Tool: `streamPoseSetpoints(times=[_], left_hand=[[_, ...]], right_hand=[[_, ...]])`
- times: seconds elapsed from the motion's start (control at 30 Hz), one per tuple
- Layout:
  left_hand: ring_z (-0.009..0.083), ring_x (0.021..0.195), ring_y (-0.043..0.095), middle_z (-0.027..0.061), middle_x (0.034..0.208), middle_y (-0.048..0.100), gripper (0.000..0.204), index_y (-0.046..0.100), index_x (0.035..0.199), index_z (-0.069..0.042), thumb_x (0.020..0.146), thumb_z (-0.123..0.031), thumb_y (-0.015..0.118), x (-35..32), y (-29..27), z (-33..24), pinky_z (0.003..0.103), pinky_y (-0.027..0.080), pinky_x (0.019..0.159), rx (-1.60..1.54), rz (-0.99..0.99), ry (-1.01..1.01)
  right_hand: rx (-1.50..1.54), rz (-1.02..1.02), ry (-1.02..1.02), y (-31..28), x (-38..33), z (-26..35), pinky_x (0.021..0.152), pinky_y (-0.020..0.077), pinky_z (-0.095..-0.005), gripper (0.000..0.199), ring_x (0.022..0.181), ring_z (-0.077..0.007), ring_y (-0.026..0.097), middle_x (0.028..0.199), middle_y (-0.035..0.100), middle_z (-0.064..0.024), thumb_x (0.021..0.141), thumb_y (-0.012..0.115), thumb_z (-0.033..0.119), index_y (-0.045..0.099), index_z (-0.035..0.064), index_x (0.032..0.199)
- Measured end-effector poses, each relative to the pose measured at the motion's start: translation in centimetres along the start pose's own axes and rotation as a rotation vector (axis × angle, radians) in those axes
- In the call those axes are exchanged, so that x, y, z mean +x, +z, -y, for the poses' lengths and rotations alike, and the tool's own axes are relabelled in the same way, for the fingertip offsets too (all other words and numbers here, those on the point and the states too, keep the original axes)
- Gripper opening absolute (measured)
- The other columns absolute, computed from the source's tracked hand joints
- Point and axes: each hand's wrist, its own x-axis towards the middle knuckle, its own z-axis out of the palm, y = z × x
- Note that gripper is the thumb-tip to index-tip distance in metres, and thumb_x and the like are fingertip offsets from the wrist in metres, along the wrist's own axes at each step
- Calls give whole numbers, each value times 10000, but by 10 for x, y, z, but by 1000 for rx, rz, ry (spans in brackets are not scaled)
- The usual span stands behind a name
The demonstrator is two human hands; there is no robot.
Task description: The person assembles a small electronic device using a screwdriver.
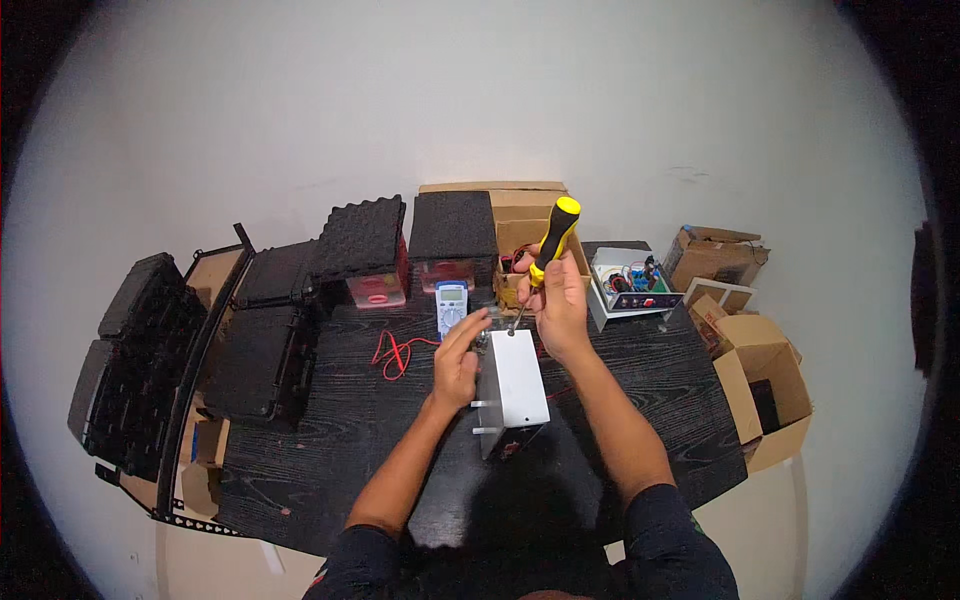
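Right-hand (pixel 562 305) fingers closed round the neck of a yellow-and-black screwdriver (pixel 556 235); left-hand (pixel 458 370) fingers nearly straight, close together.
White case (pixel 522 380) mid-desk (pixel 330 470), in from the near edge; left hand along its left side, contact unclear. Driver tip at the case's far end, shaft leaning; screw head too small to make out. Best practice, I'd judge: shaft square to the face, steady push while turning, left palm bracing against skids. Farther: red lead (pixel 397 353), multimeter (pixel 452 305) toward the far edge; opened white unit (pixel 645 301) near the far right corner.
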Motion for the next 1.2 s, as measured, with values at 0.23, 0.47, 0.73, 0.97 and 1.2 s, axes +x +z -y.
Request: streamPoseSetpoints(times=[0.23, 0.47, 0.73, 0.97, 1.2], left_hand=[[404, 1319, 543, 221, 1372, 607, 684, 726, 1182, -48, 1030, -588, 334, -3, -7, -21, 491, 386, 1124, 59, 126, 217], [383, 1308, 560, 191, 1363, 624, 487, 732, 1172, -70, 1040, -416, 416, -4, -3, -22, 514, 389, 1121, 84, 146, 161], [364, 1246, 611, 178, 1352, 635, 387, 737, 1151, -61, 1030, -305, 463, -7, -2, -19, 520, 411, 1103, 77, 139, 116], [344, 1221, 628, 173, 1334, 647, 322, 739, 1143, -65, 1007, -247, 510, -6, -3, -22, 528, 428, 1087, 60, 127, 110], [347, 1162, 635, 180, 1256, 665, 278, 725, 1160, -47, 960, -130, 551, 3, -8, -42, 452, 468, 1040, 40, 195, 21]], right_hand=[[-30, 31, -60, 6, -1, 1, 650, 452, -223, 383, 719, -97, 529, 1047, 607, -67, 1091, 426, 393, 482, 64, 1278], [-106, 62, -59, 2, 0, 0, 634, 440, -207, 407, 725, -81, 526, 1055, 606, -69, 1086, 423, 421, 454, 75, 1297], [-225, 45, -168, 11, -1, 0, 637, 470, -206, 363, 723, -68, 541, 1060, 611, -67, 1074, 493, 360, 423, 71, 1281], [-118, 91, 79, -3, 4, -2, 631, 467, -198, 352, 745, -65, 576, 1049, 635, -57, 1066, 521, 356, 447, 79, 1270], [38, 35, 9, 11, 3, -5, 624, 444, -198, 299, 735, -74, 567, 1017, 640, -43, 1070, 521, 330, 531, 58, 1195]])
